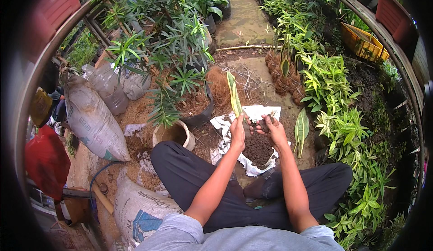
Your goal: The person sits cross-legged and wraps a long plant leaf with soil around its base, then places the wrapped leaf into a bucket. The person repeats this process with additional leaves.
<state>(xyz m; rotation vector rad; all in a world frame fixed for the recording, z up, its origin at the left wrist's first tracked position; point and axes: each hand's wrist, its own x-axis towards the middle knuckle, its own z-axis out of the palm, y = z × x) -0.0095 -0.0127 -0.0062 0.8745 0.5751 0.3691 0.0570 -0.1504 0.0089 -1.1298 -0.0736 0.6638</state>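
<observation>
Upright in my left hand point(238, 130) is a yellow-edged snake plant leaf point(233, 93), gripped near its base. My right hand point(273, 130), just beside it, holds a dark clump of soil point(267, 123) between thumb and fingers. Both hands are above an opened white plastic sack point(250, 172) with dark, crumbly potting soil point(257, 149) in it. Another variegated snake plant leaf point(301, 129) lies on the ground to the right. Farther ahead stand several snake plants with root balls wrapped in brown coconut fibre point(282, 78). The lower end of the held leaf is partly hidden by my fingers.
A round pale pot point(189, 139) stands by my left knee. Loose coconut fibre point(218, 85) and pale strings point(248, 81) lie ahead. Filled sacks point(93, 119) and a red bag point(47, 163) are at left. Leafy potted plants point(328, 78) line the right side.
</observation>
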